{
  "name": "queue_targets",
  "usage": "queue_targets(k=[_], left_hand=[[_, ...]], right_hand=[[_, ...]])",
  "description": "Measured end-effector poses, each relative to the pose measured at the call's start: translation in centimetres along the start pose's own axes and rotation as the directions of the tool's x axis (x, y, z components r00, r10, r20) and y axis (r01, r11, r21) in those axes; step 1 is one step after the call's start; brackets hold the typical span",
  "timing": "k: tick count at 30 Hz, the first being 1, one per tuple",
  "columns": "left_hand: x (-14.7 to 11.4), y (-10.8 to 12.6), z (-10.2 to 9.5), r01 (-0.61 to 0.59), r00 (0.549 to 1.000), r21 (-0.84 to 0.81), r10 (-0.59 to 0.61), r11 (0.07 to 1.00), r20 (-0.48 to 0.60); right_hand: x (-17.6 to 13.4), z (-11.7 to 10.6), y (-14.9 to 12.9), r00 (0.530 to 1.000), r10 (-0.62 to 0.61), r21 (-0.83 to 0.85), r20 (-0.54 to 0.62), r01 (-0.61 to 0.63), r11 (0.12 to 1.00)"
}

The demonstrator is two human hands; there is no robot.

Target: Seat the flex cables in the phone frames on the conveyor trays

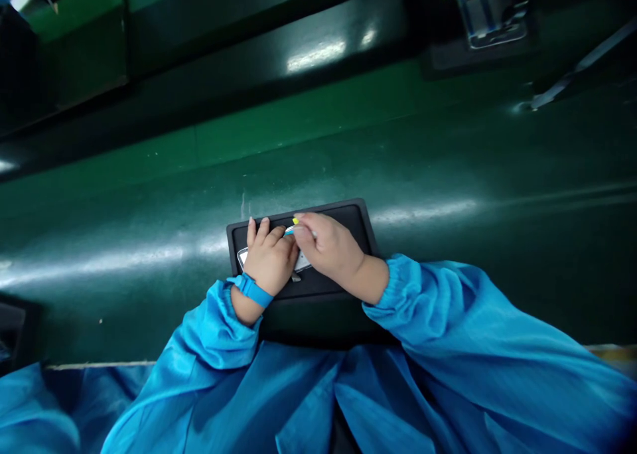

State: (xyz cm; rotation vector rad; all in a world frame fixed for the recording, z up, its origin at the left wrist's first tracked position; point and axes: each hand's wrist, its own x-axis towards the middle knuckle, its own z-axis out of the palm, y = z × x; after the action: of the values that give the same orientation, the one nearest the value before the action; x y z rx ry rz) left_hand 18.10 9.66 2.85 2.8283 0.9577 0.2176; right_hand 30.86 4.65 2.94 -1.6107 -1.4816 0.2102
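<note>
A black tray (328,289) lies on the green bench in front of me, and a flat pale device with a clear rim (242,257) rests in it, mostly covered by my hands. My left hand (269,260) wears a blue wrist strap (253,290) and lies flat over the device, fingers spread. My right hand (331,241) is closed in a pinch at the device's upper side. A thin blue-and-white strip (289,230) runs out from its fingertips towards my left fingers, with a small yellow tab (295,221) beside it. A small metallic piece (296,277) shows below my left hand.
Across the bench (448,155), at the far right, another dark tray (448,57) holds a clear-rimmed device (497,39). A grey strap (572,75) crosses the right side. A dark tray edge (14,321) shows at left, beside another person's blue sleeve (34,407).
</note>
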Motion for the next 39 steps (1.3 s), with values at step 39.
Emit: queue_targets(k=[39], left_hand=[[-9.9,-1.6,-2.3,0.146,0.981,0.081,-0.155,0.986,0.117]], right_hand=[[1.7,0.3,1.7,0.653,0.755,0.584,0.06,-0.636,0.504]])
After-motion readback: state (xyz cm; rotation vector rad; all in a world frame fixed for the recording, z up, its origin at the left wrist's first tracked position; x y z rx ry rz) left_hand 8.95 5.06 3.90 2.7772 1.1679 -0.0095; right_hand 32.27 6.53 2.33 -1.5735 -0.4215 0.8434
